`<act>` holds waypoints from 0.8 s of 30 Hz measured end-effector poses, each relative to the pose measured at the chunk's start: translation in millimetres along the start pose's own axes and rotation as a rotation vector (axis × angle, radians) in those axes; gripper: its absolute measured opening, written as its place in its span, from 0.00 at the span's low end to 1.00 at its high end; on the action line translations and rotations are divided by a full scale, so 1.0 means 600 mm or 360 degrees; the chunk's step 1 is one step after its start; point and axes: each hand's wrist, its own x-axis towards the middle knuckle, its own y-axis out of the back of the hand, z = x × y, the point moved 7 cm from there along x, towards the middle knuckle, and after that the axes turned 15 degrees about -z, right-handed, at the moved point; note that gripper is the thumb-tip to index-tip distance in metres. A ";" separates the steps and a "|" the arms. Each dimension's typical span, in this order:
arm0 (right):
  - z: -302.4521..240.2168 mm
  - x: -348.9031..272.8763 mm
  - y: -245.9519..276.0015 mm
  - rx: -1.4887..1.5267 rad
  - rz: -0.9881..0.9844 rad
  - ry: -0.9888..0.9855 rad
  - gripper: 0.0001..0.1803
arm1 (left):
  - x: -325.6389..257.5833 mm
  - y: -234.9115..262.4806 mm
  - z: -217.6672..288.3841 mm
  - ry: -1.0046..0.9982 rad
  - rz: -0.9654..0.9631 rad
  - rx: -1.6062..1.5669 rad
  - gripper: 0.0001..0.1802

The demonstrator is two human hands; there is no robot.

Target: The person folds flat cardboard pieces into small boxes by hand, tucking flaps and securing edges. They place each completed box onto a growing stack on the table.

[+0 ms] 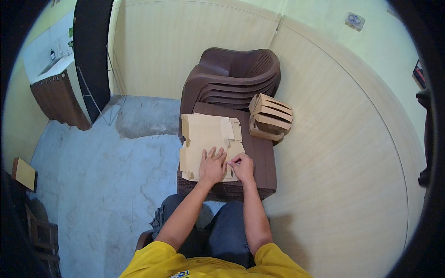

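Observation:
A flat, unfolded cardboard box blank (204,132) with cut flaps lies on a dark brown table (261,160) in front of me. My left hand (213,166) presses flat on the blank's near part, its fingers spread. Close beside it, my right hand (242,167) is at the blank's right side, with thumb and fingertips pinched at a flap's edge. Smaller flaps (236,132) show along the blank's right edge, some lifted or overlapping. Further cardboard layers seem to lie under the right edge, but I cannot tell how many.
Folded cardboard pieces (271,116) stand together at the table's far right, against the pale panelled wall (333,139). Stacked brown plastic chairs (236,76) rise behind the table. A sink counter (55,69) with a brown curtain is at the far left, above blue-grey floor (106,185).

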 end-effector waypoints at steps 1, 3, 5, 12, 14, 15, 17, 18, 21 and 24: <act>-0.001 0.007 -0.002 -0.0038 0.0038 -0.0028 0.12 | 0.000 -0.002 -0.001 0.0004 -0.0036 0.0029 0.28; -0.005 0.023 -0.002 -0.0147 0.0099 -0.0081 0.12 | 0.000 -0.002 0.000 -0.0016 -0.0029 0.0047 0.29; -0.009 0.039 -0.002 -0.0284 0.0125 -0.0159 0.13 | 0.000 -0.003 0.000 -0.0019 -0.0037 0.0066 0.29; -0.013 0.079 -0.004 -0.0207 0.0238 -0.0365 0.15 | 0.004 -0.001 0.001 -0.0035 -0.0015 0.0050 0.31; -0.003 0.083 -0.010 -0.0152 0.0175 -0.0451 0.16 | 0.004 -0.001 0.000 -0.0033 -0.0002 0.0041 0.31; -0.006 0.081 -0.009 -0.0170 0.0156 -0.0352 0.16 | 0.004 -0.001 0.001 -0.0034 0.0014 0.0031 0.31; -0.004 0.071 -0.012 -0.0201 0.0082 -0.0231 0.16 | 0.001 -0.002 0.001 -0.0027 0.0033 0.0032 0.30; -0.003 0.060 -0.011 -0.0170 0.0046 -0.0146 0.16 | 0.001 -0.003 0.002 -0.0023 0.0040 0.0039 0.30; 0.005 -0.002 0.000 -0.0039 0.0015 0.0137 0.17 | 0.003 -0.009 0.002 -0.0012 0.0015 0.0025 0.29; 0.004 -0.038 0.010 0.0131 0.0050 0.0358 0.17 | 0.003 -0.009 0.000 -0.0031 0.0034 0.0047 0.28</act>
